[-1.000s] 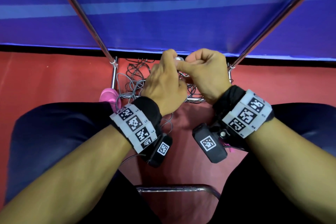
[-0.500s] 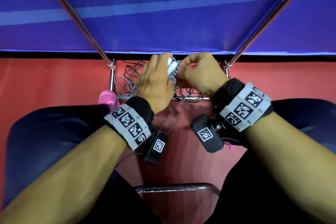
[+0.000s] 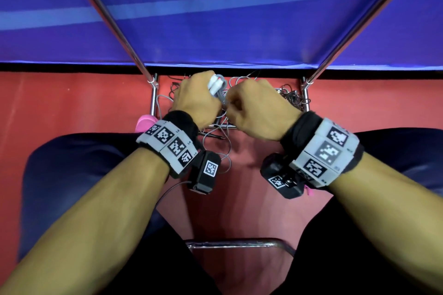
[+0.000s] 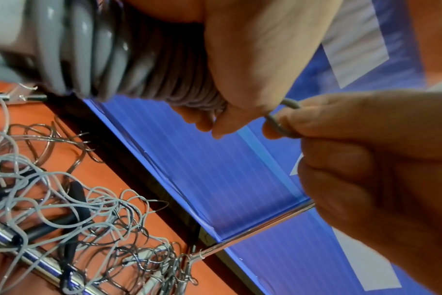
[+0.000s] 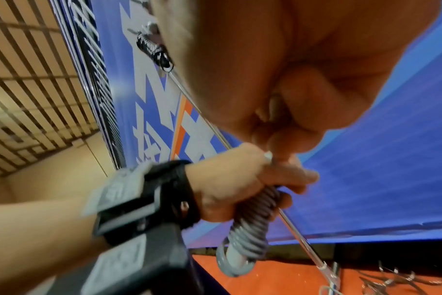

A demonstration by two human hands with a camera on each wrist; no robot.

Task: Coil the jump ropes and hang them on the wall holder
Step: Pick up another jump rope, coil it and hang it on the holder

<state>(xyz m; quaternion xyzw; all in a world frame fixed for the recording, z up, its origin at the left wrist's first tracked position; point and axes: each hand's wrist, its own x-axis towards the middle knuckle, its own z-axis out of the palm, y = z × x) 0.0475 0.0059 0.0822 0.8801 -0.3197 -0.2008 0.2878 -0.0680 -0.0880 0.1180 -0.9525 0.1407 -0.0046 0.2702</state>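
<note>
A jump rope with two white handles [image 3: 217,85] is gripped in my left hand [image 3: 199,100], and its grey cord is wound in tight turns around them [image 4: 144,65] [image 5: 250,225]. The handle ends stick out above the fist. My right hand [image 3: 259,112] sits close against the left and pinches the loose grey cord [image 4: 278,121] between thumb and forefinger, just beside the wound bundle. Both hands hover above a tangle of more ropes [image 4: 88,209] on the red floor. No wall holder is in view in the head view.
Two slanted chrome poles [image 3: 107,14] [image 3: 359,19] of a low metal frame [image 3: 153,100] stand against the blue banner wall [image 3: 227,31]. A pink handle [image 3: 145,122] lies by my left knee. A black handle [image 5: 154,51] hangs on the wall. A chair rail [image 3: 239,244] runs below.
Both hands have dropped slightly toward the rope pile. The white handle ends now show above my left fist, and my right hand has come round beside it with the cord.
</note>
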